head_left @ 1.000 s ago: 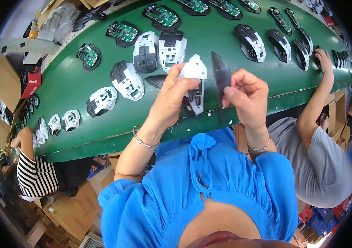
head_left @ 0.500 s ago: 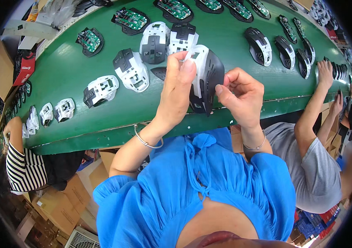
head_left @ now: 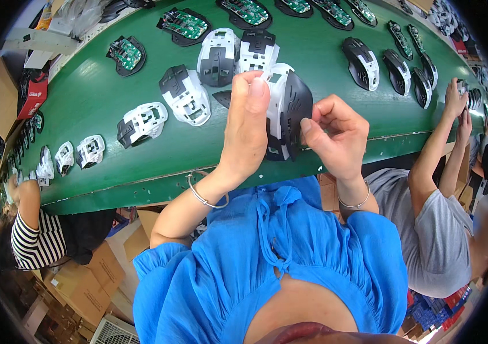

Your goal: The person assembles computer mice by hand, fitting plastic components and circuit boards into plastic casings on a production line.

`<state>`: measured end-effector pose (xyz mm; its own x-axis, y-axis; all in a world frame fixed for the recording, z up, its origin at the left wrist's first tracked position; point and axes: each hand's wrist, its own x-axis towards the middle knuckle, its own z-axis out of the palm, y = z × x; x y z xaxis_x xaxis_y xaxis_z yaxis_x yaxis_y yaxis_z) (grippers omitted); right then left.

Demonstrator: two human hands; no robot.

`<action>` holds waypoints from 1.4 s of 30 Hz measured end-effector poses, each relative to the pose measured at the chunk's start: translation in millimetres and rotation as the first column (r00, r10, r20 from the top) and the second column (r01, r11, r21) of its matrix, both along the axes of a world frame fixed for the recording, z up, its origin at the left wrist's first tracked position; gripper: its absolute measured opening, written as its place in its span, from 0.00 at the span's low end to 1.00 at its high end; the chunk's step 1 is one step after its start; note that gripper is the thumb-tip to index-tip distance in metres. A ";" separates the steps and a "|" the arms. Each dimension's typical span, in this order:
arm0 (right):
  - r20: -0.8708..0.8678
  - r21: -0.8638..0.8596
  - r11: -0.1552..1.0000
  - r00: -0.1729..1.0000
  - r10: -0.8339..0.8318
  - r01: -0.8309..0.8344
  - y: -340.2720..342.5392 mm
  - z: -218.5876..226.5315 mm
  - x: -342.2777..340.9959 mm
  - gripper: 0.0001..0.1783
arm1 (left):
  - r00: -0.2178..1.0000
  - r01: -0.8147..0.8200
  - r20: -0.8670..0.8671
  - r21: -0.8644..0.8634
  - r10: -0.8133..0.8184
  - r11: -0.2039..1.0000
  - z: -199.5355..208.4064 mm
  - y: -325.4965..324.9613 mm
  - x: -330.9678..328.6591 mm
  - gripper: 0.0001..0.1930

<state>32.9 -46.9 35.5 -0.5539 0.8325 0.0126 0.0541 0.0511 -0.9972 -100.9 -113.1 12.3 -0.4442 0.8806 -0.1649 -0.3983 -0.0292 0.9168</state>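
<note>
White-and-black mouse shell [head_left: 284, 109] gripped by left hand [head_left: 247, 123], pinched at black side panel by right hand [head_left: 335, 135], above green counter [head_left: 112, 155]

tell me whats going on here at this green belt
A person in a blue top holds a white and black mouse shell up over the green belt. The left hand grips its side; the right hand pinches its black panel. More shells and circuit boards lie on the belt, with co-workers on either side.
</note>
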 end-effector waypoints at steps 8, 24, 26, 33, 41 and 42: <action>-0.173 -0.116 0.989 0.983 0.070 -0.091 -2.0 12.4 -0.2 0.09 | 0.998 -0.006 -0.065 0.120 0.014 0.993 11.7 -0.4 0.9 0.27; -0.089 -0.092 0.984 0.985 0.148 -0.156 -5.9 3.9 -5.4 0.10 | 0.778 -0.019 -0.617 0.158 0.114 0.987 2.5 -11.4 -11.8 0.32; -0.142 -0.198 0.962 0.976 0.162 -0.188 -9.9 0.2 -5.1 0.10 | 0.846 0.050 -0.531 0.181 0.055 0.982 -2.9 -13.1 -15.5 0.34; -0.223 -0.200 0.969 0.970 0.101 -0.147 -14.5 -4.1 -6.6 0.10 | 0.998 0.063 -0.013 0.111 -0.062 0.992 -0.2 -18.6 -15.0 0.29; -0.019 0.331 0.943 0.998 0.054 -0.045 -17.6 -15.1 -7.3 0.11 | 0.995 0.081 -0.061 -0.036 -0.083 0.996 -7.9 -15.8 -23.7 0.25; -0.042 0.239 0.970 0.998 0.052 -0.041 -16.9 -15.4 -8.1 0.11 | 0.995 0.077 -0.067 -0.029 -0.079 0.997 -9.2 -15.9 -24.2 0.25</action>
